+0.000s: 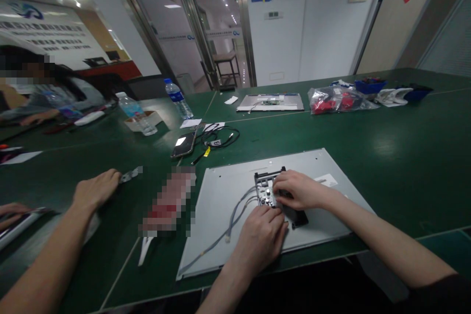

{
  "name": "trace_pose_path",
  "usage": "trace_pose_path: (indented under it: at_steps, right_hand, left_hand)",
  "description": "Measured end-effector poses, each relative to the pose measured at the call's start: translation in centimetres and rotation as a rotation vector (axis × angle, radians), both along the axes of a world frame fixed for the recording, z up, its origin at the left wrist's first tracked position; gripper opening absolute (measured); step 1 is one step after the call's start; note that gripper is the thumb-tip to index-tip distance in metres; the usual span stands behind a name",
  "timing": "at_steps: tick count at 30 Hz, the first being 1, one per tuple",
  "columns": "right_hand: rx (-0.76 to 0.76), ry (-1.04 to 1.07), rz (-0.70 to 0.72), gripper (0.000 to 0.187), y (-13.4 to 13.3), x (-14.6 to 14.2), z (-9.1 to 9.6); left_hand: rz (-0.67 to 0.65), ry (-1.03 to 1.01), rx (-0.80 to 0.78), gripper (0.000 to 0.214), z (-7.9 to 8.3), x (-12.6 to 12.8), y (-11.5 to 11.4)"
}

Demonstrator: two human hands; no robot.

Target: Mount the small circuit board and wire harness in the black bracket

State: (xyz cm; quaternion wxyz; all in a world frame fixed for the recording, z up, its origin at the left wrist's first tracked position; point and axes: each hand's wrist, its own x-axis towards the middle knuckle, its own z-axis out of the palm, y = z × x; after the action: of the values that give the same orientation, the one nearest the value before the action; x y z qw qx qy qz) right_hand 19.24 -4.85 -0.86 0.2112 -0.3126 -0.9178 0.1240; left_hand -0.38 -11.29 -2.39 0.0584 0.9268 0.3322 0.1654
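Note:
A grey metal display panel (221, 196) lies flat on the green table (386, 157) in front of me. On it sits a small circuit board (264, 190) in a black frame, with grey cables (239, 206) running off to the left. My left hand (262, 236) rests on the panel with its fingers curled against the board's near edge. My right hand (300, 189) lies over the board's right side, fingers bent and pressed together on it. Just below the right hand a black part (300, 218) shows; what the fingertips grip is hidden.
A co-worker's arm and hand (96, 189) rest on the table at the left. Beyond are a phone (183, 144), a black cable (221, 136), two water bottles (178, 98), a second panel (270, 102), a bag of red parts (333, 99) and a blue bin (370, 85).

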Motion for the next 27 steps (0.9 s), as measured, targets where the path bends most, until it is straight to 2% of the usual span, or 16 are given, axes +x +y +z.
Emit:
trace_pose_path:
  at_steps: [16,23,27]
  right_hand:
    - [-0.017,-0.016,-0.005,0.014,0.08,-0.08,-0.02]
    - [-0.020,-0.018,-0.003,0.011,0.04,-0.07,0.14]
    - [-0.017,-0.021,-0.003,0.010,0.01,-0.08,0.15]
  left_hand:
    - [-0.080,-0.002,0.007,0.020,0.25,-0.01,-0.17]
    - [0.024,-0.047,-0.009,0.015,0.23,-0.02,-0.06]
    - [0.032,-0.069,-0.013,0.018,-0.09,-0.02,-0.04]
